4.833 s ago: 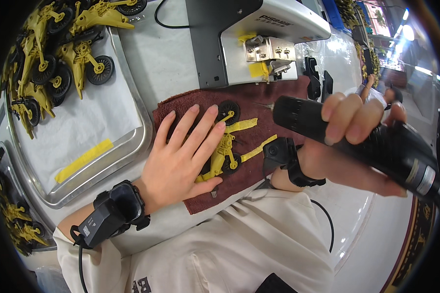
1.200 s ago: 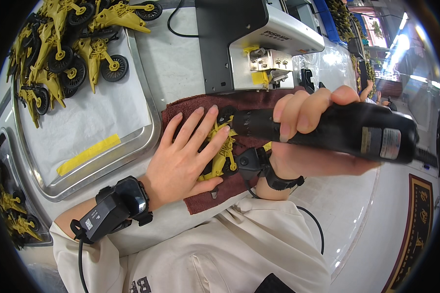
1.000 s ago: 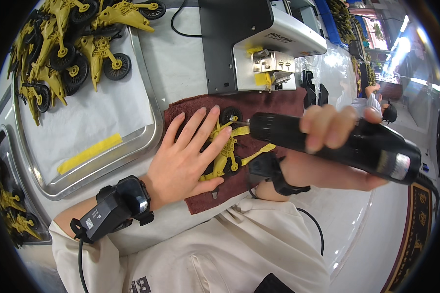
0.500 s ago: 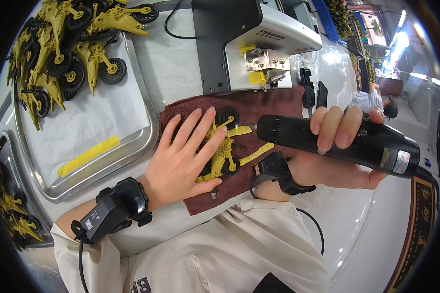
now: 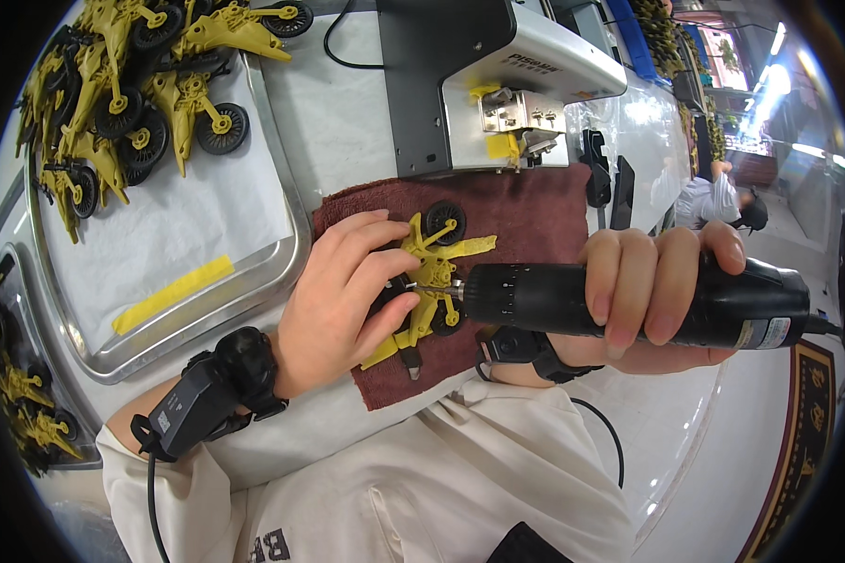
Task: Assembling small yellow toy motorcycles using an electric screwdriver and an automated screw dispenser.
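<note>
While our left hand (image 5: 333, 300) presses down on the yellow plastic wheeled toy frame (image 5: 429, 277), fingers bent over its left side, the part lies on the dark red cloth mat (image 5: 526, 211) in front of us. We keep our right hand (image 5: 652, 296) clenched around the black cylindrical electric screwdriver (image 5: 629, 305), held level, its bit touching the frame's middle. Behind the mat stands a grey and silver benchtop machine (image 5: 483, 84). To the left sits a steel tray (image 5: 272, 253) lined with white paper, bearing a strip of yellow tape (image 5: 171, 294) and a heap of yellow wheeled frames (image 5: 131, 103).
</note>
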